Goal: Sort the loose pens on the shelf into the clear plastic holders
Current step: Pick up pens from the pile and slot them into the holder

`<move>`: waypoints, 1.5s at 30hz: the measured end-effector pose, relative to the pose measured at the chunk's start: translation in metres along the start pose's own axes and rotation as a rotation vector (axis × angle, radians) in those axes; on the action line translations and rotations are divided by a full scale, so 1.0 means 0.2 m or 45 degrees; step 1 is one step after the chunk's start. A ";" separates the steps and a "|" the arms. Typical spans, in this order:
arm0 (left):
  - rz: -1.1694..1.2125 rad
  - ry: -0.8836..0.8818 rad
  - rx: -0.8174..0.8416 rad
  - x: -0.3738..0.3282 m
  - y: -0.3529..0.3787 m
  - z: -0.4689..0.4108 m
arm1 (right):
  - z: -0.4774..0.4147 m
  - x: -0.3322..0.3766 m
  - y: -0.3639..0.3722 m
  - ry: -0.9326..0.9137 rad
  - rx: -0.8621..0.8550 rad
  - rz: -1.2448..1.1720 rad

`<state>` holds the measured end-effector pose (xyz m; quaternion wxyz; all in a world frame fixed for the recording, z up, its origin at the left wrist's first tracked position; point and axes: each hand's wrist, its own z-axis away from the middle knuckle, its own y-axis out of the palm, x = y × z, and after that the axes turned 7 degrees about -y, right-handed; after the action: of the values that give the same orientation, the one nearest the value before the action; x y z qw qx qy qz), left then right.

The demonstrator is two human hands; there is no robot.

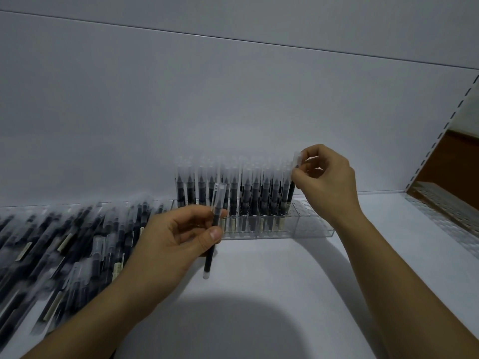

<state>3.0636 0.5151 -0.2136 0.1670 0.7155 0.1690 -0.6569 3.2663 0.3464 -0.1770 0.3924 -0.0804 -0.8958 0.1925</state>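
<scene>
Back panel [233, 99]: plain white, matt, filling the upper view; thin dark seam [233, 38] running across near the top, sloping down to the right. Slotted upright [440, 136]: white, single row of dark slots, slanting along the right edge. Brown surface [461, 161]: far right, beyond the upright, partly visible.

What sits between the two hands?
In the head view, a row of pens standing upright in the clear holder lies between the left hand and right hand.

My left grip [178, 237], forearm bare, is curled, with thumb and fingers pinching a pen [208, 263] near its middle. My right grip [326, 180] is held higher, fingertips pinching the top of a second pen [291, 194].
</scene>
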 end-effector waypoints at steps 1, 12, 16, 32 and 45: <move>-0.004 0.002 0.003 0.00 0.00 0.00 | 0.00 0.00 0.00 0.008 0.021 0.012; 0.015 0.002 0.004 -0.01 0.00 0.01 | 0.00 -0.02 0.01 -0.006 0.052 0.039; 0.011 0.011 -0.039 0.00 -0.01 0.00 | 0.03 0.06 0.00 -0.264 -0.284 -0.016; -0.266 0.186 -0.092 0.01 -0.01 0.00 | 0.28 0.27 0.20 -0.382 0.452 -0.665; -1.512 0.425 0.018 0.09 -0.05 0.00 | 0.09 0.18 0.02 -0.362 -0.152 -0.569</move>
<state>3.0604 0.5248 -0.2312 -0.2608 0.5935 0.5581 -0.5179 3.2290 0.3555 -0.1665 0.2901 0.1241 -0.9472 0.0574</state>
